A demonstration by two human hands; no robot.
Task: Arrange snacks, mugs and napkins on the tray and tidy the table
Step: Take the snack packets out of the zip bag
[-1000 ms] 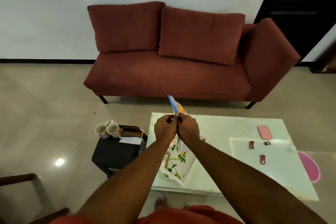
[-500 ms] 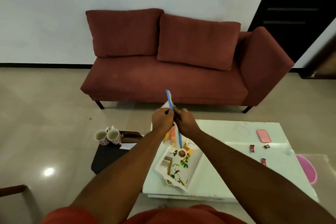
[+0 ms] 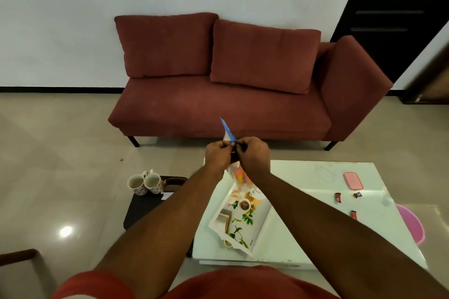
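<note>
Big white desk (image 3: 315,238) below, floral tray (image 3: 261,227) lying on its left side, and the snack packet (image 3: 228,132) is up in the air just above that tray. Both the left hand (image 3: 217,154) and right hand (image 3: 255,153) pinch its top edge, fingers (image 3: 226,148) curled tight. Looks like an opening tear: go slowly and keep it over the tray so nothing scatters

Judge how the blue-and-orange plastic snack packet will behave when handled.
Probably floppy: the blue-and-orange plastic snack packet sags below the left hand and right hand that pinch it near its top. Likely light for its size, since fingertip pinches alone carry it.
</note>
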